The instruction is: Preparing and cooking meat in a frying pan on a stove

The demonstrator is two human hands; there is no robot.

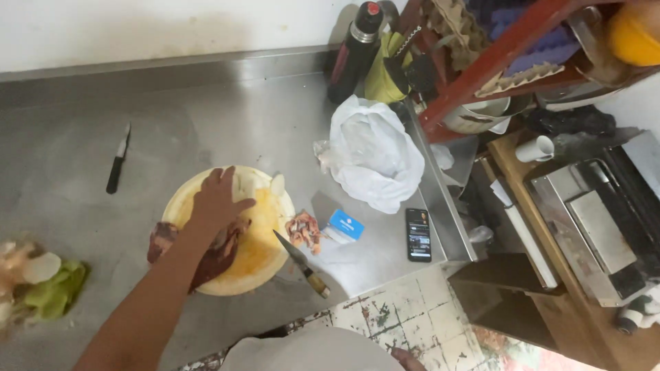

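At the far left edge lies a heap of scraps (pixel 38 282), pale peelings and green leaf, well apart from the work. Up the steel counter (pixel 227 117) a black-handled knife (pixel 117 160) lies nearly upright in the view, blade away from the person. Next comes the round yellow board (pixel 237 230), stained orange. The left hand (pixel 218 199) reaches out over it from the lower left, palm down and fingers spread, resting on pale slices (pixel 254 184) at the board's far rim; it presses or gathers rather than clenching. Dark red meat (pixel 206 254) sits under the forearm at the board's near-left edge, long axis running along the arm. A second knife (pixel 301 263) lies just right of the board, tip touching its rim, handle pointing down-right, toward the right hand (pixel 407 357); only that hand's edge shows at the bottom, so I cannot tell its state. Farther right: reddish scraps (pixel 304 230), a small blue box (pixel 346 225), a white bag (pixel 371 154), a phone (pixel 418 234).
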